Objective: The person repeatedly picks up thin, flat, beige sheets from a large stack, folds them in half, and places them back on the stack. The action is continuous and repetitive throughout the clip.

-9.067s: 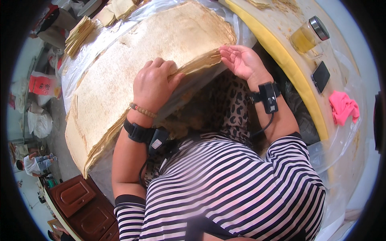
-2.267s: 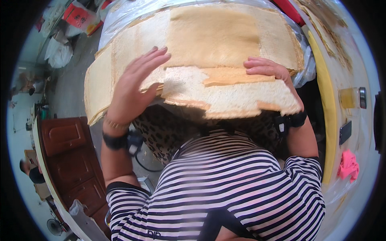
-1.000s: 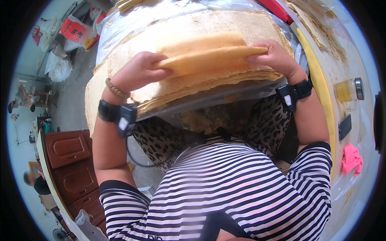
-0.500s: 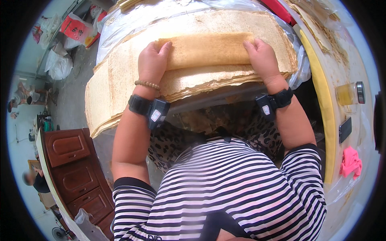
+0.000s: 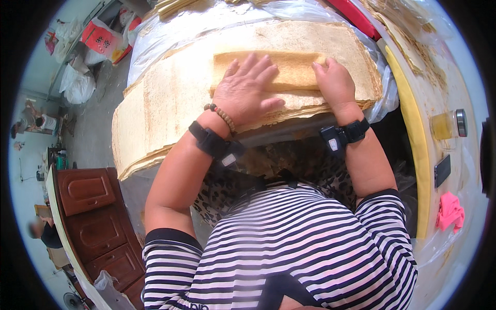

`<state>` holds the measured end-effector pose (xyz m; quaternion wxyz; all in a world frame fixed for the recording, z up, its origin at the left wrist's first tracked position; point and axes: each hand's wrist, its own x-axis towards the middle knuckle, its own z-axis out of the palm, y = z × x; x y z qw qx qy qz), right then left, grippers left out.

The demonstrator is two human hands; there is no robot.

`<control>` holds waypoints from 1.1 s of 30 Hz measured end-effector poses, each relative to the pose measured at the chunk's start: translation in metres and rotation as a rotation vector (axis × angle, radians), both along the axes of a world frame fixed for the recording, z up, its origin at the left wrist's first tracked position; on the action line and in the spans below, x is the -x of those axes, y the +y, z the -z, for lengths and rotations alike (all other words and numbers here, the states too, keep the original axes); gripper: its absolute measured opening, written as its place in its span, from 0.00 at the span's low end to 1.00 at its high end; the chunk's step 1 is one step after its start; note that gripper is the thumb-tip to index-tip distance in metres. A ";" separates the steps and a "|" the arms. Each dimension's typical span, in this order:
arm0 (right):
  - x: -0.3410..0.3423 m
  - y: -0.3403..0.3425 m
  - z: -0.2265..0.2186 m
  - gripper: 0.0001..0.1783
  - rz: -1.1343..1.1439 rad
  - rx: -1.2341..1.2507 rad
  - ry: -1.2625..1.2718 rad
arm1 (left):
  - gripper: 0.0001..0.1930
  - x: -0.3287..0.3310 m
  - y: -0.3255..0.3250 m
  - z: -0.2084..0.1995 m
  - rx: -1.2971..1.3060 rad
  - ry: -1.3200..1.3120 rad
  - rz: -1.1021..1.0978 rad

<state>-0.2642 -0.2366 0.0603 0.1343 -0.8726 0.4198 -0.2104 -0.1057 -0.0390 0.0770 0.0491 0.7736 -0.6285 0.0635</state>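
A thin yellow-tan sheet, folded into a long flat band (image 5: 294, 70), lies across a thick stack of large, pale, rough-edged sheets (image 5: 155, 111). My left hand (image 5: 244, 89) rests flat on the band's left part, fingers spread and pointing away from me. At the band's right end, my right hand (image 5: 335, 82) is closed, thumb and fingers pinching its edge. The near edges of the stack show many ragged layers. What the sheets are made of cannot be told for certain.
To the right, a pale table holds a lidded glass jar of yellow liquid (image 5: 448, 124), a phone (image 5: 442, 171) and a pink cloth (image 5: 450, 213). A yellow board edge (image 5: 413, 139) runs along it. Plastic bags (image 5: 77, 82) and a brown cabinet (image 5: 95, 222) stand left; people appear far left.
My left hand has let go of the band's left end and moved right, spreading flat on top of it. The right hand stays at the right end, slightly lower.
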 end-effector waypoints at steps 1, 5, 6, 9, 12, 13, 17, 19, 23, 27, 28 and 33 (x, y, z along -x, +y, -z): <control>-0.001 0.004 -0.001 0.24 0.022 0.082 -0.011 | 0.44 -0.001 -0.002 0.003 -0.005 0.033 -0.001; -0.018 0.029 0.002 0.38 -0.335 0.464 -0.155 | 0.46 -0.007 -0.005 0.006 -0.026 0.043 0.025; -0.025 0.038 0.007 0.40 -0.464 0.499 -0.045 | 0.46 -0.007 -0.004 0.005 -0.043 0.024 0.036; -0.033 0.043 0.017 0.45 -0.579 0.330 0.116 | 0.46 -0.010 0.004 0.000 -0.077 0.051 -0.002; -0.029 0.034 0.022 0.50 -0.617 0.231 0.210 | 0.43 -0.020 0.017 -0.006 -0.024 0.071 -0.030; -0.028 0.030 0.021 0.50 -0.639 0.225 0.220 | 0.41 -0.024 0.018 -0.007 -0.062 0.051 -0.066; -0.025 0.024 0.007 0.50 -0.695 0.165 0.211 | 0.28 -0.039 0.012 -0.013 0.061 0.020 0.085; -0.022 0.020 -0.006 0.48 -0.716 0.093 0.166 | 0.19 -0.044 0.005 -0.017 0.012 -0.094 0.173; -0.004 0.011 -0.021 0.46 -0.694 0.012 0.060 | 0.19 -0.061 -0.003 -0.023 -0.073 -0.211 0.227; 0.008 0.001 -0.014 0.44 -0.501 0.154 -0.180 | 0.24 -0.126 -0.015 -0.032 0.087 -0.280 -0.022; 0.008 -0.001 -0.010 0.43 -0.493 0.116 -0.106 | 0.25 -0.151 -0.018 -0.037 0.157 -0.330 -0.081; 0.006 -0.004 0.009 0.38 -0.463 0.075 0.075 | 0.17 -0.281 -0.047 -0.040 0.127 -0.403 -0.644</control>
